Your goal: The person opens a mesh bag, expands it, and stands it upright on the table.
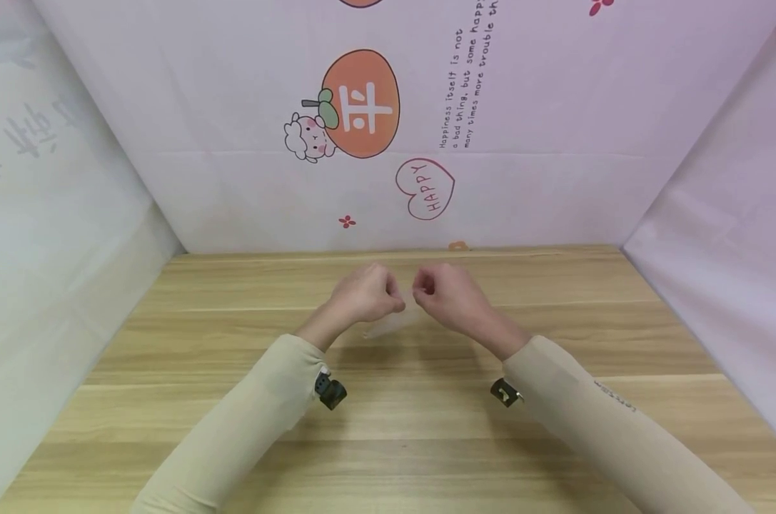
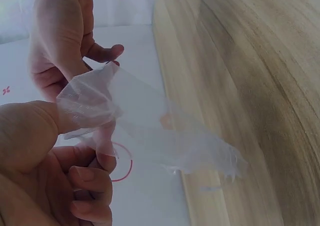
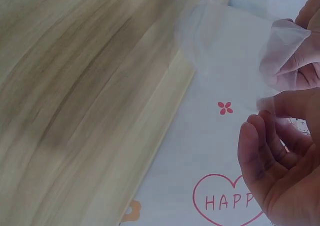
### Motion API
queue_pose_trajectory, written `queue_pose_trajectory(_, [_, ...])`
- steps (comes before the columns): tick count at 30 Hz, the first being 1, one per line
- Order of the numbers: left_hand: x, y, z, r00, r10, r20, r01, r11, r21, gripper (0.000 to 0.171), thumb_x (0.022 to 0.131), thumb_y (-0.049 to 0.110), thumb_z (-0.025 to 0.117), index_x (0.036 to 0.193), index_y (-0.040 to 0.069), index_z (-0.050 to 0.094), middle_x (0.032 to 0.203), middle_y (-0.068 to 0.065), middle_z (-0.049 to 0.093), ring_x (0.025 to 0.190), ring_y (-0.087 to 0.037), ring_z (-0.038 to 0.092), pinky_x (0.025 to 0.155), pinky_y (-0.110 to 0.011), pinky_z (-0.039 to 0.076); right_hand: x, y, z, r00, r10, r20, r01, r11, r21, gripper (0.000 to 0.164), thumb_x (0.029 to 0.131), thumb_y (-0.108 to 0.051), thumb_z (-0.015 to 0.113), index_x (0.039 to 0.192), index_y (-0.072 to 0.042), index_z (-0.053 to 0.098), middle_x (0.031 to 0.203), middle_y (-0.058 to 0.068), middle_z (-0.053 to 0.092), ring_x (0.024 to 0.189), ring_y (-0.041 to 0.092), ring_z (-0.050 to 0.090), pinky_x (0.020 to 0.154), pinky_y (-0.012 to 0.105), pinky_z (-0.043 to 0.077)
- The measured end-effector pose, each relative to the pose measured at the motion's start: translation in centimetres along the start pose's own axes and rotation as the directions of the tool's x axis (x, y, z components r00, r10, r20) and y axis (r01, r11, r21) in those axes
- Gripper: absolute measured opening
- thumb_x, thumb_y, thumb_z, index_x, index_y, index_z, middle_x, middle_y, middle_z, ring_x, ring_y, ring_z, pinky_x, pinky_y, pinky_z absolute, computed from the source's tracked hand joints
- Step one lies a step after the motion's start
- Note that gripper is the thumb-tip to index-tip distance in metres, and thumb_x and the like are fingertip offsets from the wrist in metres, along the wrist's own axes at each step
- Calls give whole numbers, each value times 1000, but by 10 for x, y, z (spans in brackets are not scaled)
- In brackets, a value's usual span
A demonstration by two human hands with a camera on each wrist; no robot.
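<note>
Between the two hands a thin, see-through plastic bag (image 2: 150, 121) hangs above the table, its crumpled lower end trailing away from the fingers. My left hand (image 1: 368, 294) pinches the bag's upper edge; in the right wrist view the film wraps over this hand's thumb (image 3: 282, 65). Close beside it, my right hand (image 1: 450, 296) grips the same edge between thumb and fingertips, with the other fingers curled, as the right wrist view (image 3: 285, 156) shows. The head view gives only a faint outline of the bag below the hands.
A wood-grain table (image 1: 400, 442) lies under both arms. Behind it rises a white printed cloth (image 1: 233, 164) with a heart and an orange fruit drawing. White cloth sides stand at the left (image 1: 53, 235) and right (image 1: 722, 228). Each sleeved wrist carries a dark strapped device (image 1: 330, 391).
</note>
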State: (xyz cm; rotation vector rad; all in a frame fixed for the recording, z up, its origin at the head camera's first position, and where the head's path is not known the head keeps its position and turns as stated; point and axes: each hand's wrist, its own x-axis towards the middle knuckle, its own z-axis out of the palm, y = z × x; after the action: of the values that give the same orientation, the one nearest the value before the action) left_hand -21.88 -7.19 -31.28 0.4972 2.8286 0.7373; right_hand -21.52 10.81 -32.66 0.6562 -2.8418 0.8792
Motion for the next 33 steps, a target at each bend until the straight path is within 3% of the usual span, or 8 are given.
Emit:
queue_pose_trajectory(3, [-1,-1,-1,1000,-1,-11,2,1000,10,16,85,11,68,69,13,67,61,6,52,57,-11,47,51,-26,35,0,-1,-1,1000,31,-1,-31,999,-12,9,88,-2,66,82,-9,65,77,2,64,68,17,57,60,31,49])
queue_pose_trajectory(7, [-2,-7,0,998,-22,-55,22,1000,0,7,91,21,66,89,15,70,80,3,64,69,-15,58,59,-31,46,1,5,-1,999,28,-34,-28,1000,10,11,85,-1,68,79,-9,63,75,3,63,68,17,57,61,32,48])
queue_pose_trajectory(11, [-5,-13,4,992,-74,-100,67,995,-72,34,93,49,66,104,16,66,88,1,64,75,-17,61,64,-35,49,1,11,-1,997,71,-38,-65,989,134,10,85,-1,67,82,-7,60,72,5,62,60,18,58,55,32,51])
queue_pose_trajectory(14, [-9,-16,7,987,-98,-126,83,989,-120,50,89,62,65,109,17,63,90,1,64,79,-17,61,67,-36,50,1,11,-3,990,137,-9,-130,956,264,9,89,-2,66,85,-4,58,70,8,61,54,19,59,49,33,54])
queue_pose_trajectory(16, [-11,-17,9,985,-98,-142,78,987,-141,46,89,59,66,108,18,64,91,2,65,80,-17,62,67,-36,50,0,10,-5,986,166,3,-157,928,338,10,90,-2,66,86,-2,57,70,10,61,52,20,59,48,34,55])
queue_pose_trajectory(20, [-14,-19,9,974,-94,-205,56,982,-181,21,90,39,70,95,19,67,86,4,67,76,-15,63,65,-35,50,-1,9,-6,981,194,-6,-176,903,391,11,90,0,66,85,-1,55,67,10,60,52,20,59,48,35,56])
queue_pose_trajectory(25, [-13,-20,5,962,-77,-263,37,987,-154,6,87,24,72,85,19,69,80,5,66,73,-15,61,63,-33,48,-1,9,-3,982,187,-19,-169,925,341,11,88,0,63,83,-3,54,60,5,54,45,17,55,44,32,52])
queue_pose_trajectory(33, [-9,-18,3,973,-44,-229,23,995,-95,4,85,20,72,85,16,72,80,5,66,74,-14,61,64,-32,49,-1,10,0,984,177,32,-180,964,196,13,87,-13,66,96,-7,59,65,4,55,50,15,50,45,28,40])
